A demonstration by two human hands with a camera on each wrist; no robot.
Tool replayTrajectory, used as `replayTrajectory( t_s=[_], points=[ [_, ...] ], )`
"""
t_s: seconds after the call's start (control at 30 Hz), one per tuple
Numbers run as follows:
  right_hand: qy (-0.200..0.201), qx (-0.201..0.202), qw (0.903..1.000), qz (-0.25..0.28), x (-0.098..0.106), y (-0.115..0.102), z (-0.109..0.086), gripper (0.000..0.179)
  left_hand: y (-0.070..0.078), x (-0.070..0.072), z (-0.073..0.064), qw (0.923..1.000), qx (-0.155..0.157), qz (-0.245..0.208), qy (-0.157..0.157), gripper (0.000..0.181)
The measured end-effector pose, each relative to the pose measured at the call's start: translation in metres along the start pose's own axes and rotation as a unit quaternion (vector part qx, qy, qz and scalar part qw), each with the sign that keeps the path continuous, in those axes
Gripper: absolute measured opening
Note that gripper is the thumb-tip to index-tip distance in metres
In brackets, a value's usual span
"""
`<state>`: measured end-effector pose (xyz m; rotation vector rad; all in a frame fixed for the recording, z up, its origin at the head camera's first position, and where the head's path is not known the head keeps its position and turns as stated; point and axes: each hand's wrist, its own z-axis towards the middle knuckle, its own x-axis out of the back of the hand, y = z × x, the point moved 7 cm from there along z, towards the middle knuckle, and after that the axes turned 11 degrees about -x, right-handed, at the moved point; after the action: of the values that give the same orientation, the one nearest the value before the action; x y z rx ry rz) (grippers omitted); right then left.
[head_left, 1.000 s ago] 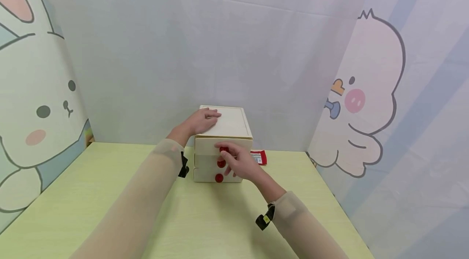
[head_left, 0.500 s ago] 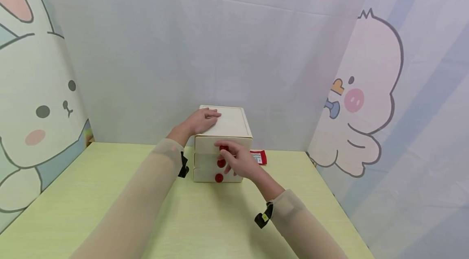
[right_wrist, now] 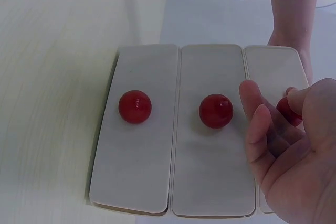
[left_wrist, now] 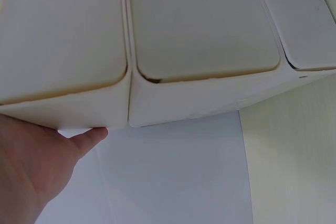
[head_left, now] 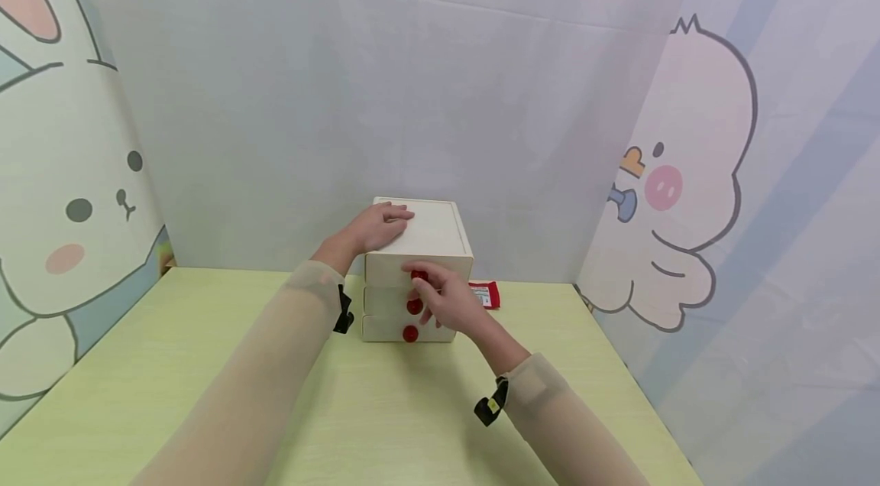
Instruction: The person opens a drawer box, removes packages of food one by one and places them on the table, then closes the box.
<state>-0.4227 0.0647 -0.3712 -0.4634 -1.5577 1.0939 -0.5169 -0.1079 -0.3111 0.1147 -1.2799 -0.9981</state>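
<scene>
A small white drawer box (head_left: 436, 230) stands at the table's back, with three drawers stacked in its front, each bearing a round red knob. My left hand (head_left: 374, 228) rests on the left of its top, fingers extended; in the left wrist view its thumb (left_wrist: 90, 139) lies against the box's side. With thumb and finger, my right hand (head_left: 450, 302) pinches the top drawer's knob (right_wrist: 287, 113), which is partly hidden. The middle knob (right_wrist: 216, 111) and the bottom knob (right_wrist: 135, 107) are untouched. All three drawer fronts look about level.
A red and white packet (head_left: 486, 295) lies on the pale yellow-green table (head_left: 357, 425), just right of the box. Behind stands a pale curtain wall (head_left: 275, 127), with cartoon figures on both sides.
The top drawer has slid back into the box: the gap beneath the lid edge has narrowed, and the seam below that drawer shows now. My right hand went slightly with it; my left stayed put.
</scene>
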Motion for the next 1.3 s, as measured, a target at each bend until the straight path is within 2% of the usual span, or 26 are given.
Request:
replayTrajectory(
  t_s=[0.23, 0.43, 0.67, 0.97, 1.3],
  points=[
    [-0.005, -0.011, 0.9999, 0.008, -0.002, 0.000, 0.000, 0.034, -0.003, 0.000, -0.001, 1.0000, 0.004, -0.002, -0.001, 0.049],
    [-0.022, -0.021, 0.9989, 0.037, 0.000, 0.002, -0.003, 0.037, -0.004, 0.000, -0.002, 1.0000, 0.007, 0.003, -0.005, 0.049],
    [-0.037, -0.013, 0.9982, 0.044, 0.000, 0.009, -0.008, 0.035, 0.001, 0.001, 0.000, 1.0000, 0.005, 0.000, -0.002, 0.049],
    [-0.063, -0.059, 0.9951, 0.049, -0.014, 0.035, -0.008, 0.031, 0.001, 0.002, 0.000, 1.0000, 0.005, 0.003, -0.001, 0.049],
    [-0.067, -0.076, 0.9942, 0.034, -0.021, 0.056, -0.002, 0.029, -0.001, 0.001, 0.002, 1.0000, 0.001, 0.001, 0.000, 0.049]
  ],
)
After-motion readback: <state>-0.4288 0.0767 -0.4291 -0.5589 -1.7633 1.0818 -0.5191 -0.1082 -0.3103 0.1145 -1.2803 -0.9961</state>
